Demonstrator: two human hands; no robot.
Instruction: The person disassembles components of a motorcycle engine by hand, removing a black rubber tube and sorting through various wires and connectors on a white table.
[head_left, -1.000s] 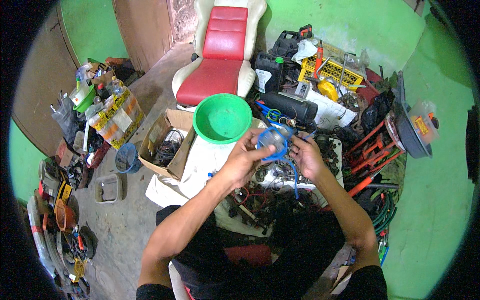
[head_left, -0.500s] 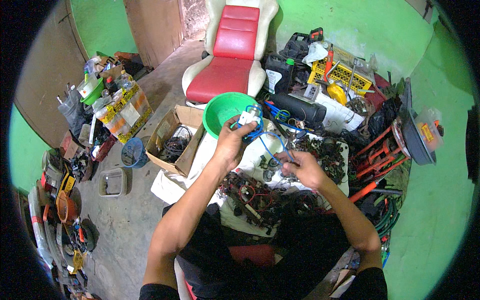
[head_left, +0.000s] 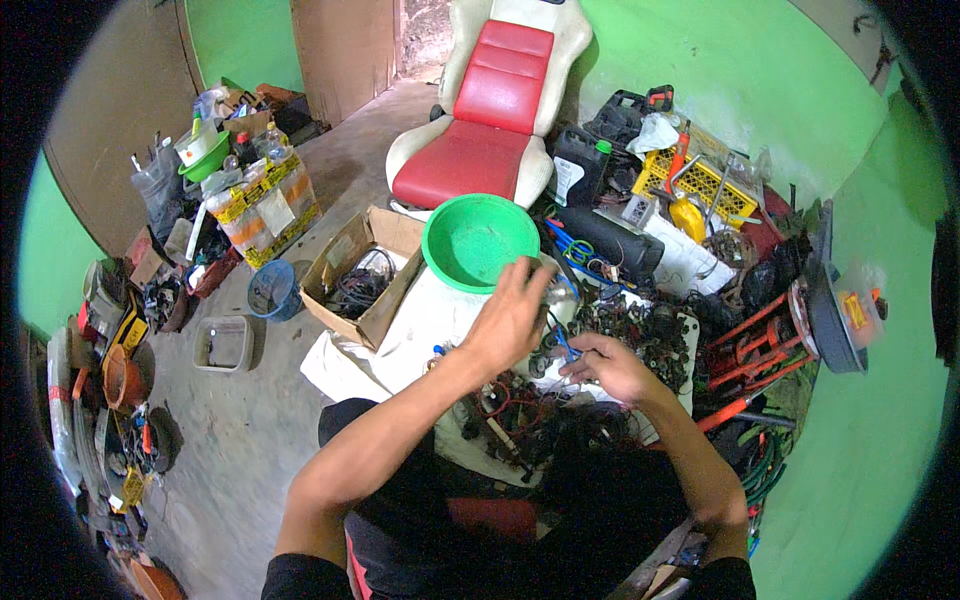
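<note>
My right hand (head_left: 610, 368) is closed, thumb and fingers pinching a thin blue wire (head_left: 565, 342) above the heap of parts. My left hand (head_left: 508, 318) is raised in front of the green basin (head_left: 480, 242), its back toward me and its fingertips curled and slightly blurred. Blue strands show beside those fingertips and run down toward the right hand. Below both hands lies a tangled heap of dark wires and connectors (head_left: 505, 410) on a white sheet (head_left: 345, 368). Left of my left wrist, a small blue-and-white piece shows, too small to name.
An open cardboard box (head_left: 385, 300) with black cable stands left of the basin. Beyond it are a blue basket (head_left: 273, 290) and a grey tub (head_left: 224, 343). A red-and-white seat (head_left: 465, 165) stands behind. Jerrycan (head_left: 578, 165), yellow crate (head_left: 735, 195) and tools crowd the right.
My left hand has moved down and right, and the white connector it held up no longer shows in its fingers. The right hand has shifted slightly, still pinching blue wire. The view has tilted slightly.
</note>
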